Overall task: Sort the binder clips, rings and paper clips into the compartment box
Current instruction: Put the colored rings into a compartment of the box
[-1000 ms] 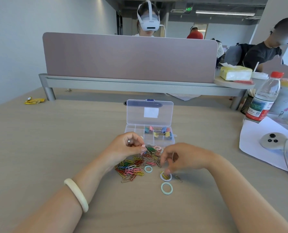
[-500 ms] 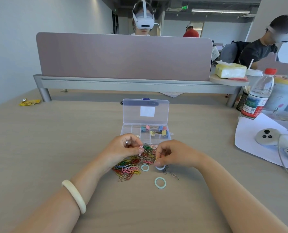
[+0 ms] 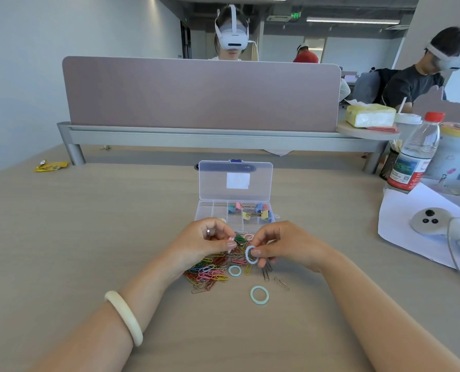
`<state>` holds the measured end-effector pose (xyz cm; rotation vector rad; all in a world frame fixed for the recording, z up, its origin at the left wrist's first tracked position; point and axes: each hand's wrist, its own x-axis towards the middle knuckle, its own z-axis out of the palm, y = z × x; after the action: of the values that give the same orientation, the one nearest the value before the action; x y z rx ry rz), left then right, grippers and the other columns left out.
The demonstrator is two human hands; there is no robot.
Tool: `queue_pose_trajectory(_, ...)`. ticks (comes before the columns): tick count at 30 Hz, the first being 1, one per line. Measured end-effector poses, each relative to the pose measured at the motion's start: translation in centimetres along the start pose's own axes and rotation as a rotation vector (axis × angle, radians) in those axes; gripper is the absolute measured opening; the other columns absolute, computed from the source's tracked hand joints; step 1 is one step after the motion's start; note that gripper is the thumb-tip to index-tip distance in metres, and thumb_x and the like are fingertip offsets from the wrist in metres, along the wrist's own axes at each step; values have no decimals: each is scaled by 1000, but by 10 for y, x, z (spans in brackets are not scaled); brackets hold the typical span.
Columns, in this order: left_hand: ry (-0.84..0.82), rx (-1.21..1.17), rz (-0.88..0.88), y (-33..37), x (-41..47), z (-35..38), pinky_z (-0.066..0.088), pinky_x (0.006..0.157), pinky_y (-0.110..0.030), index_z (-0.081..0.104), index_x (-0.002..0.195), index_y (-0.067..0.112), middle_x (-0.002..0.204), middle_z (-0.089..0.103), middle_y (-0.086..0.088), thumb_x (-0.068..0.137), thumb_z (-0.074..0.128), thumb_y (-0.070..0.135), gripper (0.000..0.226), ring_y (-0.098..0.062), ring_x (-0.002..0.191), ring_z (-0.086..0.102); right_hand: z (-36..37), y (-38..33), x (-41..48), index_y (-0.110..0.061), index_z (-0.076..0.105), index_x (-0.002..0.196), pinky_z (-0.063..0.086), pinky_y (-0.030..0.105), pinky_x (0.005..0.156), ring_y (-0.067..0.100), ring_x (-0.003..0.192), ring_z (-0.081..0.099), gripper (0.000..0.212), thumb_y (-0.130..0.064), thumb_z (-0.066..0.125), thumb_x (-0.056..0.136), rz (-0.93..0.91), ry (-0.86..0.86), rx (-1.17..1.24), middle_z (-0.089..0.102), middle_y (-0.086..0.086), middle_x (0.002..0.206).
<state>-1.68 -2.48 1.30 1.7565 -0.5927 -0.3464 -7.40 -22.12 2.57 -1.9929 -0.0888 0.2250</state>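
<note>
A clear compartment box [image 3: 210, 210] stands open on the table, its lid upright, with several coloured binder clips [image 3: 251, 210] in its right compartments. In front of it lies a heap of coloured paper clips [image 3: 210, 272]. My right hand [image 3: 282, 245] pinches a pale blue ring [image 3: 251, 255] just above the heap. My left hand [image 3: 204, 241] hovers beside it with fingers curled, and I cannot tell whether it holds anything. Two more light blue rings lie on the table, one [image 3: 234, 271] at the heap's edge and one [image 3: 259, 295] nearer me. A pink ring [image 3: 248, 236] lies by the box.
A water bottle [image 3: 416, 154] and white paper [image 3: 411, 224] with a controller [image 3: 430, 220] sit at the right. A desk divider [image 3: 202, 95] runs behind the box, with people beyond it. A yellow wrapper [image 3: 50, 166] lies far left. Stray paper clips [image 3: 281, 283] lie right of the heap.
My right hand has picked a pale blue ring off the table and raised it toward my left hand. The left hand has hardly moved.
</note>
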Motion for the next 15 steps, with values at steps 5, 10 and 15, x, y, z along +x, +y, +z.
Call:
queue_pose_trajectory(5, -20, -78, 10, 1, -1, 5, 48, 64, -13, 65, 78, 18, 72, 62, 1, 73, 72, 6, 15, -8, 67, 57, 5, -1, 3, -13, 67, 75, 47, 15, 55, 9, 58, 62, 7, -12, 65, 82, -42, 73, 187, 70, -1, 59)
queue_pose_trajectory(10, 25, -121, 26, 1, -2, 8, 45, 57, -9, 65, 78, 18, 73, 62, 2, 72, 73, 10, 13, -1, 63, 56, 15, -3, 5, -12, 64, 74, 47, 13, 52, 8, 60, 67, 8, -11, 66, 81, -61, 110, 218, 71, -2, 59)
queue_pose_trajectory(15, 35, -136, 9, 3, -3, 8, 44, 55, -9, 64, 81, 16, 72, 64, 3, 73, 72, 11, 13, 1, 60, 58, 26, -4, 7, -7, 64, 80, 52, 13, 54, 9, 63, 70, 4, -6, 63, 83, -48, 116, 258, 71, 1, 67)
